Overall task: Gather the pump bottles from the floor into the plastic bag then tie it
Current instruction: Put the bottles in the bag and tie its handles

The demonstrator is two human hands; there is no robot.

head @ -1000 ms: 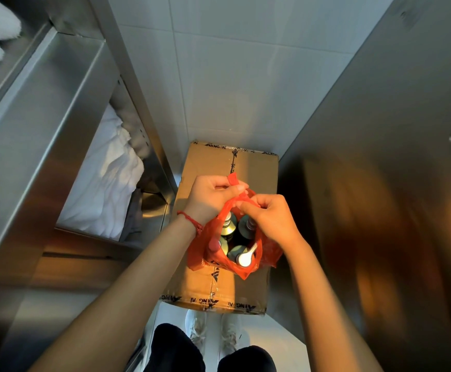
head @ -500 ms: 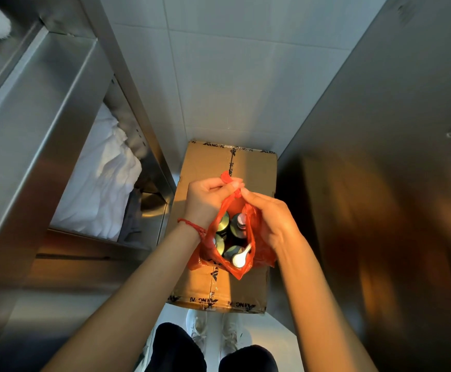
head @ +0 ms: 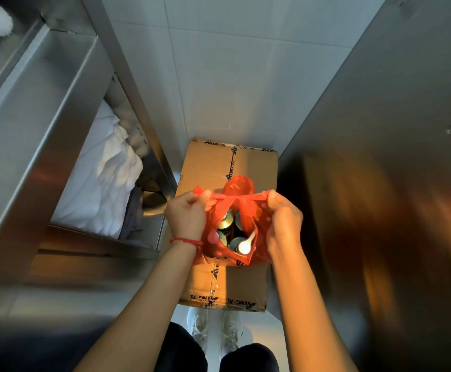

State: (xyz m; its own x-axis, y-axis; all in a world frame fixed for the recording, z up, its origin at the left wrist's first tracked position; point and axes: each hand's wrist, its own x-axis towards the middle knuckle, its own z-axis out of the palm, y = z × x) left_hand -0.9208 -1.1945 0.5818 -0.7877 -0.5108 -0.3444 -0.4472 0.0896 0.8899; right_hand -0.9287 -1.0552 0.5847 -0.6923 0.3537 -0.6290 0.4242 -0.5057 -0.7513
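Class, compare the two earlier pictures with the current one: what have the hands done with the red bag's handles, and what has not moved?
The left hand and right hand, earlier pinched close together over the bag's mouth, have pulled apart sideways, stretching the crossed handles of the red bag taut into a first knot. Both still grip a handle. The pump bottles stay inside, and the bag stays on the cardboard box.

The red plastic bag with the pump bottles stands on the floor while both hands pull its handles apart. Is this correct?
Not quite. In the head view the red plastic bag stands on the cardboard box, not on the floor. The pump bottles are inside; left hand and right hand pull the handles apart.
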